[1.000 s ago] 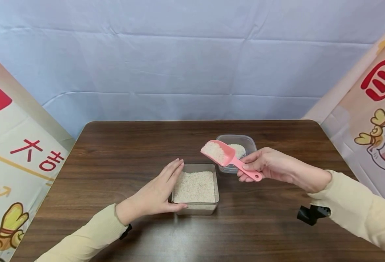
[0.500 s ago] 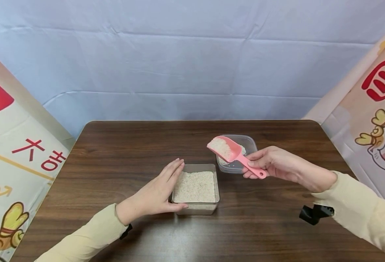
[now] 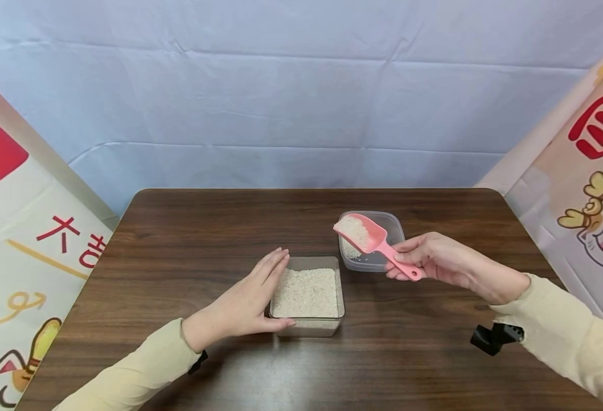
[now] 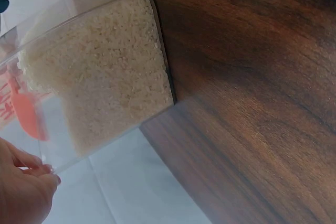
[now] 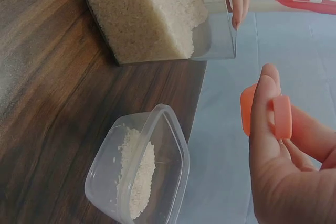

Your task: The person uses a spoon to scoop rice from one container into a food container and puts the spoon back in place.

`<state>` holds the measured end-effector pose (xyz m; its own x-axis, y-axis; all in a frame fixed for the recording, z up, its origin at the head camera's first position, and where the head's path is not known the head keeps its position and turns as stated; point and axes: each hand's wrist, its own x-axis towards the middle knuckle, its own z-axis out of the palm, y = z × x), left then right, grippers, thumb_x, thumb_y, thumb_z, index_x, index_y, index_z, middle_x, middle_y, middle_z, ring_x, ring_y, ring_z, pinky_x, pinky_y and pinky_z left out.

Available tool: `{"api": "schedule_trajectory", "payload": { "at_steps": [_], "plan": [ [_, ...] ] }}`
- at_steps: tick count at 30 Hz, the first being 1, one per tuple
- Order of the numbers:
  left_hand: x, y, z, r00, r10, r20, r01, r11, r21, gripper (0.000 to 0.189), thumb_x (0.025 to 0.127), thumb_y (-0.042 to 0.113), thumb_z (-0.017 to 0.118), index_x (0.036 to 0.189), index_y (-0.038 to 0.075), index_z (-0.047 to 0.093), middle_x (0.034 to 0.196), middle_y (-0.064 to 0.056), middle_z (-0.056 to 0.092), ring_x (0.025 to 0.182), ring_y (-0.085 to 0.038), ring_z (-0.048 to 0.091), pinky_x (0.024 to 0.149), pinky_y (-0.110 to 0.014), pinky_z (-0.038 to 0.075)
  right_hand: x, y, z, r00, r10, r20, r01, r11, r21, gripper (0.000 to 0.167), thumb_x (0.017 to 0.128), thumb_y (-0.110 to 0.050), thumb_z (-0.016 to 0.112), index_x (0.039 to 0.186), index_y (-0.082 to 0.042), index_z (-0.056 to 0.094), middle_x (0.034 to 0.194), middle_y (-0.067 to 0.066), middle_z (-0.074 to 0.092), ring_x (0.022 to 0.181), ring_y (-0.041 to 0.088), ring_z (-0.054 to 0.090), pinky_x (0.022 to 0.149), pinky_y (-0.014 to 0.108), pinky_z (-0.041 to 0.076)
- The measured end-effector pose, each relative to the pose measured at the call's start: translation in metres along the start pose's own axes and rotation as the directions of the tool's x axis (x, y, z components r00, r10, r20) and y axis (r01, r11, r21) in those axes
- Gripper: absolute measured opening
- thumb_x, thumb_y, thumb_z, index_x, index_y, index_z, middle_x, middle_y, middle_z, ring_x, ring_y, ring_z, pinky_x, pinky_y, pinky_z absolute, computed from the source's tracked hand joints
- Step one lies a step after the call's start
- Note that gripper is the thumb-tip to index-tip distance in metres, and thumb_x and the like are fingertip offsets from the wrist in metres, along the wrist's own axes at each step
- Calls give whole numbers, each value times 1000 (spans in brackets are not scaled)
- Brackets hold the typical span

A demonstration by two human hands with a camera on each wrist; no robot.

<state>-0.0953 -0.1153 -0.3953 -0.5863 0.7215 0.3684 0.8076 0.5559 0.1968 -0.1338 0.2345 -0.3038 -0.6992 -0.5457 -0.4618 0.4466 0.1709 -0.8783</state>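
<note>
My right hand (image 3: 437, 260) pinches the handle of a pink scoop (image 3: 375, 231), heaped with white rice (image 3: 353, 230). The scoop hangs over a small clear plastic tub (image 3: 395, 234), which holds a small pile of rice (image 5: 139, 182). To the left and nearer stands a deeper clear square container (image 3: 308, 326), mostly filled with rice (image 3: 305, 293). My left hand (image 3: 242, 302) rests at this container's left side, fingers straight along the rim and thumb at the front edge. The right wrist view shows the scoop handle (image 5: 282, 118) between thumb and fingers.
Both containers stand on a dark wooden table (image 3: 203, 222). A pale cloth (image 3: 280, 103) hangs behind it, and printed banners (image 3: 596, 165) flank both sides. Small black wrist gear (image 3: 496, 338) sits below the right sleeve.
My right hand has carried the filled scoop a little rightward, from near the gap between the containers to above the small tub. My left hand keeps its place on the square container.
</note>
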Motion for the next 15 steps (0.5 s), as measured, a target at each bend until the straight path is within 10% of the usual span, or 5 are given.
{"api": "schedule_trajectory", "payload": {
  "at_steps": [15],
  "plan": [
    [-1, 0, 1, 1000, -3, 0, 3, 1000, -4, 99, 76, 57, 58, 139, -10, 21, 145, -20, 20, 135, -32, 19, 106, -38, 27, 3, 10, -11, 999, 14, -31, -13, 999, 51, 52, 87, 7, 45, 129, 24, 20, 90, 16, 68, 85, 21, 67, 77, 31, 52]
  ]
}}
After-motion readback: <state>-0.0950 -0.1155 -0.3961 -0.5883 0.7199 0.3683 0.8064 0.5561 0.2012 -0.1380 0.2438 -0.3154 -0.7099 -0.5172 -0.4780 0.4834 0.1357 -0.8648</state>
